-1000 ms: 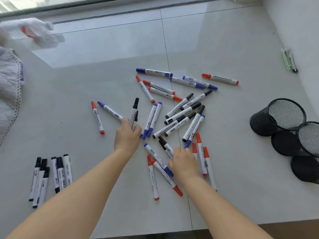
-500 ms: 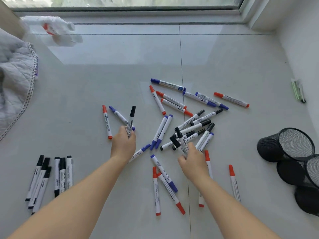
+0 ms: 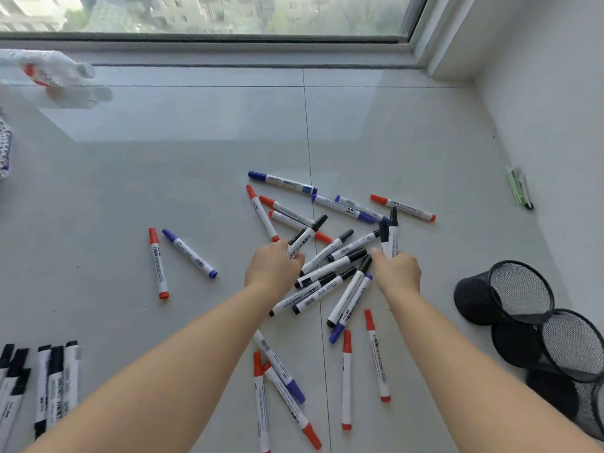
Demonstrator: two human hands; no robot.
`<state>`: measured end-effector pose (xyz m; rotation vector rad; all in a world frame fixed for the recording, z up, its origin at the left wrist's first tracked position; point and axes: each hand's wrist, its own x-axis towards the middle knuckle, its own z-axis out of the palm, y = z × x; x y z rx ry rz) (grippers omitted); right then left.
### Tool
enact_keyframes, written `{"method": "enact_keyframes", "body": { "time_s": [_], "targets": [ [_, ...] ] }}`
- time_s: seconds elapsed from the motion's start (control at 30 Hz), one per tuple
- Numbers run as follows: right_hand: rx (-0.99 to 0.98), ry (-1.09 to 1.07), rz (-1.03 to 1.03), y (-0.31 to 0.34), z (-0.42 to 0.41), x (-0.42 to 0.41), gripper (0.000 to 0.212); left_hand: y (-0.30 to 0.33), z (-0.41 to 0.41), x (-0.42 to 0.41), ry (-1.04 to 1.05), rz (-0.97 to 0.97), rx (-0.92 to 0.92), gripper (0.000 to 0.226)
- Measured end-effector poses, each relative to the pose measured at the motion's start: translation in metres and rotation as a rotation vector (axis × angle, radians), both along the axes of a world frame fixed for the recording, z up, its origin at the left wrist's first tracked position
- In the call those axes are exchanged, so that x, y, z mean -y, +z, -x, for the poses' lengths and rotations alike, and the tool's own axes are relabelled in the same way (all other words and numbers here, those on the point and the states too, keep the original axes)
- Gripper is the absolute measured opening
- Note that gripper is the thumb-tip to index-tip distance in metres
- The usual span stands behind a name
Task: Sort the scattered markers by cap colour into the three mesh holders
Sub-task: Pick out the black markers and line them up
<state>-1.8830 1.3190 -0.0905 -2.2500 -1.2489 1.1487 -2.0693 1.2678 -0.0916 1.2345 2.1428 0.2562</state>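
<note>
Both hands work at the middle of the scatter on the pale grey tiled floor [image 3: 196, 165]. The left hand [image 3: 273, 268] has its fingers curled round one white-barrelled marker with a black cap [image 3: 307, 235], whose long axis slants up toward one o'clock from the fist. The right hand [image 3: 397, 273] grips a small bunch of black-capped white markers [image 3: 390, 233] standing almost upright, caps toward twelve o'clock — I cannot tell just how many. Between the two hands lies the loose fan of black-capped markers [image 3: 333, 266], their barrels running from about seven o'clock to one o'clock, caps at the far end; it touches or nearly touches both hands, so either could take the next one, though the left looks slightly nearer the low ends of the barrels. The three black round wire-mesh holders [image 3: 510, 292] stand huddled together at about four o'clock from the right hand, well apart from the left — by my judgement the right arm has the shorter way to them. A separate row of black-capped markers [image 3: 52, 380] lies at about eight o'clock from the left hand, so the blacks seem to be gathered first. Red-capped markers [image 3: 376, 354] and blue-capped markers [image 3: 189, 253] lie unsorted round about.
</note>
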Motion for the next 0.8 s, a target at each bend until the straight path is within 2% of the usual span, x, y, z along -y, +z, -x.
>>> {"method": "enact_keyframes", "body": {
  "time_s": [0.1, 0.17, 0.23, 0.33, 0.57, 0.67, 0.73, 0.8],
  "targets": [
    [0.006, 0.025, 0.064, -0.003, 0.002, -0.025, 0.022, -0.005, -0.009, -0.027, -0.172, 0.024, -0.119, 0.026],
    [-0.024, 0.014, 0.133, -0.009, 0.007, -0.036, 0.024, -0.010, -0.016, -0.037, -0.279, 0.021, -0.191, 0.033],
    [-0.044, 0.006, 0.190, -0.014, 0.012, -0.044, 0.027, -0.016, -0.020, -0.041, -0.323, 0.019, -0.217, 0.040],
    [-0.024, -0.007, 0.214, -0.020, 0.015, -0.052, 0.023, -0.021, -0.026, -0.042, -0.362, 0.012, -0.242, 0.033],
    [-0.019, -0.093, 0.211, -0.024, 0.023, -0.056, 0.026, -0.022, -0.028, -0.041, -0.302, 0.030, -0.180, 0.029],
    [-0.073, -0.124, 0.258, -0.018, 0.026, -0.055, 0.020, -0.015, -0.024, -0.035, -0.272, 0.022, -0.148, 0.026],
    [-0.119, -0.153, 0.277, -0.009, 0.026, -0.053, 0.012, -0.008, -0.018, -0.027, -0.196, 0.004, -0.102, 0.022],
    [-0.165, -0.193, 0.273, 0.003, 0.027, -0.045, 0.013, 0.001, -0.010, -0.013, -0.082, -0.023, -0.012, 0.017]
  ]
}}
